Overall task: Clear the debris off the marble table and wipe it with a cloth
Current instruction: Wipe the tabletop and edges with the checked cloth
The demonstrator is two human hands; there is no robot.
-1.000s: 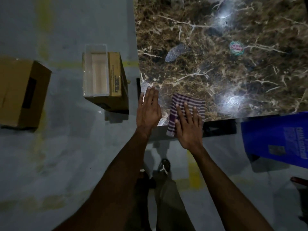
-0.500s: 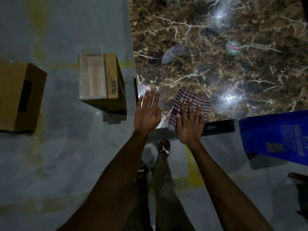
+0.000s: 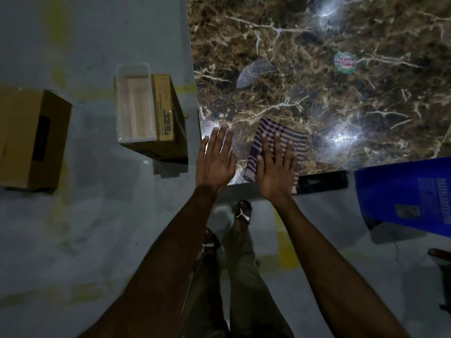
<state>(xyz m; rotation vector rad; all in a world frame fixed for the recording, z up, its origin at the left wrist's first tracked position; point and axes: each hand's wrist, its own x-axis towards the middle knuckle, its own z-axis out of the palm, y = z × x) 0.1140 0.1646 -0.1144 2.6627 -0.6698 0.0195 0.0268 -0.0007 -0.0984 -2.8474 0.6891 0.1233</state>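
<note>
The brown marble table [image 3: 329,98] fills the upper right of the head view. A purple-and-white striped cloth [image 3: 280,135] lies at its near left corner. My right hand [image 3: 275,167] presses flat on the cloth with straight, spread fingers. Just left of the cloth, my left hand [image 3: 216,159] rests flat on the bare marble at the table's corner, holding nothing. A round green-and-pink sticker [image 3: 344,62] and a grey oval smudge [image 3: 251,73] sit farther back on the marble.
On the grey floor left of the table stands a cardboard box [image 3: 168,118] with a clear plastic tray [image 3: 135,103] on top. Another cardboard box [image 3: 29,140] lies at far left. A blue container [image 3: 405,196] is at the right, below the table edge. My sandalled feet [image 3: 241,212] stand below.
My right hand has pushed the cloth a little away from the near edge and to the right across the marble. My left hand has stayed flat at the corner.
</note>
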